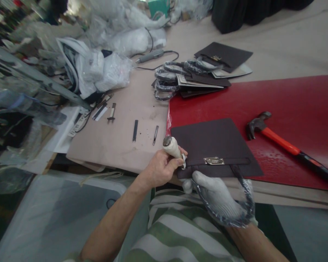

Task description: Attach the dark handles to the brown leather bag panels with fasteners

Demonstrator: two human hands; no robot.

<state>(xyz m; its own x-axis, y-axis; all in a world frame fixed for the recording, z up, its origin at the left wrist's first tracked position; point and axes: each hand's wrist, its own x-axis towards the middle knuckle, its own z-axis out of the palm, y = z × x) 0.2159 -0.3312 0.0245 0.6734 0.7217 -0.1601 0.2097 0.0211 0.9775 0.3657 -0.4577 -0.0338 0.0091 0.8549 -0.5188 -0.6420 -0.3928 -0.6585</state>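
Note:
My left hand [161, 168], bare, is closed round a tool [172, 146] wrapped in white, with a dull metal end at the top. Its lower end meets the left corner of a dark brown bag panel [207, 140]; the working tip is hidden. That panel carries a strap and a shiny metal clasp [214, 161]. A bag handle [247, 200] wrapped in clear plastic loops from the panel over my right hand [218, 193]. In a whitish knit glove, my right hand grips the panel's near edge, thumb near the handle's base and fingers partly hidden underneath.
A claw hammer [278, 140] lies on the red sheet [297, 109] at right. More bag panels [226, 56] with wrapped handles are stacked behind. Small tools [135, 131] lie on the table at left, near a corded grey tool [150, 56] and plastic-wrapped bundles [112, 71].

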